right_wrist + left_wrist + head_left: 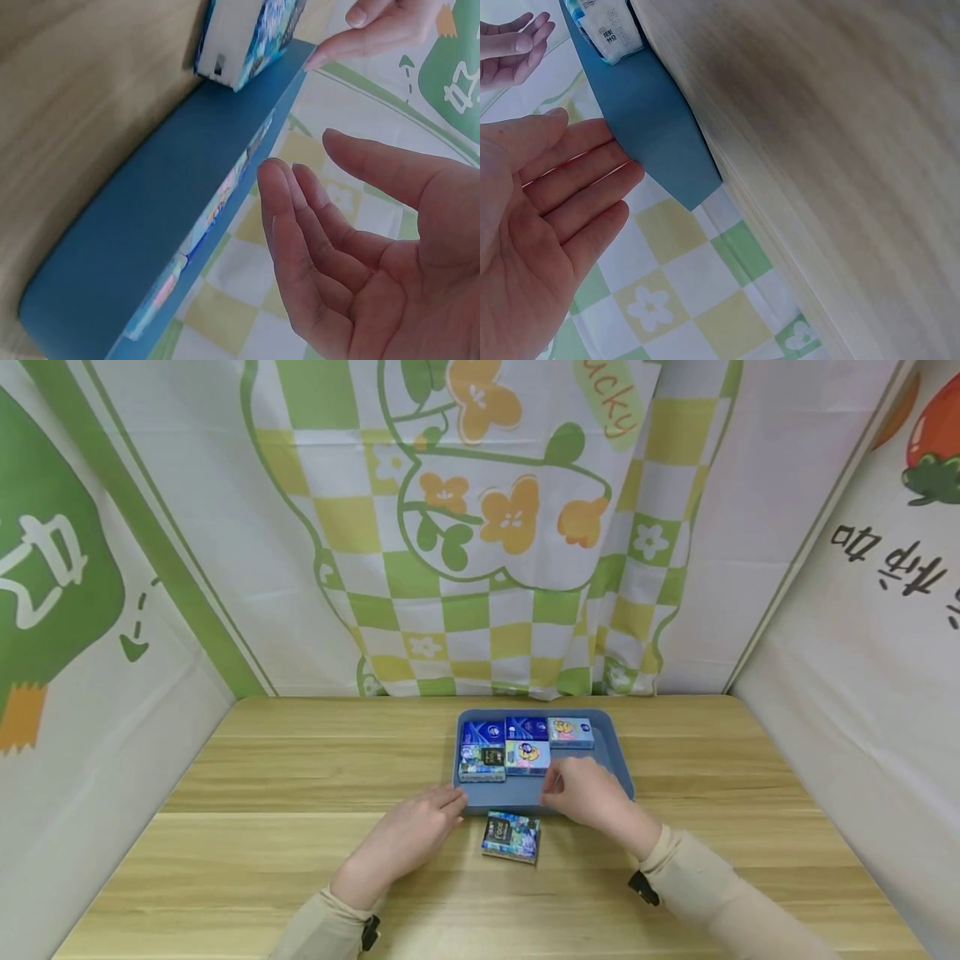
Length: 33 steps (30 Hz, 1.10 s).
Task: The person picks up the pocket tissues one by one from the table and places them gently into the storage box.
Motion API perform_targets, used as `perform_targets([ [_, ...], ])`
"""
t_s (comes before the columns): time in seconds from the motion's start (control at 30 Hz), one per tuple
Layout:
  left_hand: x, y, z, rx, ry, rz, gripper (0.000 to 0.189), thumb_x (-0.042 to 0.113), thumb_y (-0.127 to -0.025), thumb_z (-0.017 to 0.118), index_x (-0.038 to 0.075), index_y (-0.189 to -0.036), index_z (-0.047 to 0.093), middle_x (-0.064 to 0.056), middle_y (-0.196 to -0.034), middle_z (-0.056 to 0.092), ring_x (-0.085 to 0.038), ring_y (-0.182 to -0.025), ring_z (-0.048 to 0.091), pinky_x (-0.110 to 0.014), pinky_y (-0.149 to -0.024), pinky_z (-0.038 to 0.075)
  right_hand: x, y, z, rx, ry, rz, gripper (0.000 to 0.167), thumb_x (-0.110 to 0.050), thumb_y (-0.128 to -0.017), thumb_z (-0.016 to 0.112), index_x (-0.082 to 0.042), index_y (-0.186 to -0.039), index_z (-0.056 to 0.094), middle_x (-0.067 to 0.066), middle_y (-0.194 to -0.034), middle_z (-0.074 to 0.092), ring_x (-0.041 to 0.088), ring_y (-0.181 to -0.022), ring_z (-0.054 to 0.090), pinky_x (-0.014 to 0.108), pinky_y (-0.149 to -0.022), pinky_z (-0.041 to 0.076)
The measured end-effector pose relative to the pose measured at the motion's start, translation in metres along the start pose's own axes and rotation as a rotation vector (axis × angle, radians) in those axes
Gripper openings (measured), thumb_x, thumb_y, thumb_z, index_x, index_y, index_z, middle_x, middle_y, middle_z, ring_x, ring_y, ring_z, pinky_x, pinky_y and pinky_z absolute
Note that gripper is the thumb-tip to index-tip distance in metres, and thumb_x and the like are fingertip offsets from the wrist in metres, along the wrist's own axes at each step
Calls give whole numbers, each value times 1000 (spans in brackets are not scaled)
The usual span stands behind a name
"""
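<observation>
My left hand (422,827) has its fingers straight, fingertips against the front left corner of the blue tray (495,795). Over the tray's front part is my right hand (588,789); its fingers bend loosely, and nothing shows between thumb and fingers (289,225). Several small tissue packs stand in the tray: two dark blue, the nearer marked by this pack (527,728), a floral one (482,763) at front left, and light-blue cartoon ones, one (527,757) just left of my right fingertips. Another floral tissue pack (512,837) lies on the table before the tray, between my hands.
The wooden table (300,760) ends at a checked cloth (480,618) hanging behind it. Printed white panels stand at both sides. A dark strap piece (643,888) shows at my right sleeve and another (371,932) at my left.
</observation>
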<state>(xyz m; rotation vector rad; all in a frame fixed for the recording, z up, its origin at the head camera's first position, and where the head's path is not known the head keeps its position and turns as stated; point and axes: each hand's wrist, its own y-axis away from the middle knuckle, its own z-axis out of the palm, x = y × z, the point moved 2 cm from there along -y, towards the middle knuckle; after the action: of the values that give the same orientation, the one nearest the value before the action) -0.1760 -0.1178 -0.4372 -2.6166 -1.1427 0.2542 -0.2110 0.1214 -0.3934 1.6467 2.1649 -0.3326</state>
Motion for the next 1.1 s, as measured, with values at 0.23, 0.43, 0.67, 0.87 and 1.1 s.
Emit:
perform_targets([
  [0.23,0,-1,-1,1,-9,2,29,16,-91,61,0,-116,65,-14,-118,66,-28,-110,63,-40,-100,51,0,5,7,-3,8,-6,16,-26,-76,78,-17,-78,65,-7,-67,60,10,-59,54,24,-52,46],
  [0.43,0,-2,-2,-6,-7,-1,30,16,-91,60,0,-116,65,-15,-118,66,-29,-110,63,-40,-101,50,-1,9,14,-21,4,-25,15,-23,-76,78,-14,-81,67,-6,-67,60,9,-58,54,24,-51,46],
  [0.67,0,-2,-2,-4,-11,9,30,16,-91,61,0,-116,65,-14,-118,66,-28,-111,63,-40,-101,50,1,13,23,-22,2,-43,18,-23,-75,79,-10,-84,70,-5,-71,64,8,-63,57,23,-56,51],
  [0.87,0,-2,-1,-2,-6,10,30,16,-91,61,0,-116,65,-15,-118,66,-29,-110,63,-40,-100,51,0,15,28,-30,18,-43,27,-28,-73,81,-8,-88,71,-3,-74,66,10,-66,58,27,-59,53],
  [1.1,0,-1,0,-4,-9,14,30,15,-91,60,0,-116,65,-15,-118,66,-29,-110,63,-41,-99,51,-1,16,36,-51,43,-56,36,-32,-72,81,-6,-95,72,4,-80,70,13,-66,58,31,-59,53],
])
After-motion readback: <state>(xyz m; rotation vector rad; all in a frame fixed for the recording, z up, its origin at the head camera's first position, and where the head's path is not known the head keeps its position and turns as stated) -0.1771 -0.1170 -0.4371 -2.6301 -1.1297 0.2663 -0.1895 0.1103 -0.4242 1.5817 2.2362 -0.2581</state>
